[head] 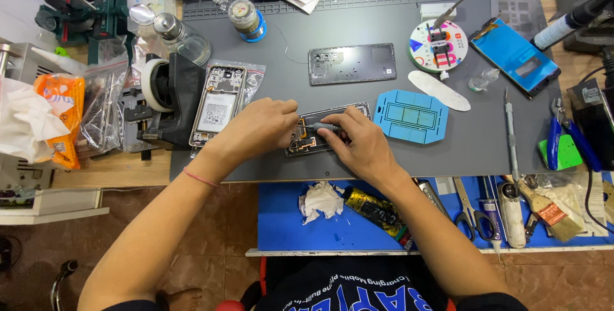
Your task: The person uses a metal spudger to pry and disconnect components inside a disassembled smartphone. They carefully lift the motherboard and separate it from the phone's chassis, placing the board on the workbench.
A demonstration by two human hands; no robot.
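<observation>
The left hand (262,128) is pinning down the opened black rectangular phone frame (327,129). The right hand (361,144) is gripping a slim grey metal screwdriver (322,127) over its exposed insides. The grey back cover (352,64) is lying apart, so reassembly looks unfinished.

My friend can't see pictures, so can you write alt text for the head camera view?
Two bare hands work on an opened phone on a grey mat: the left hand steadies it while the right hand holds a small dark tool to it. Around them lie another opened phone, a grey back cover and a blue tray.
</observation>
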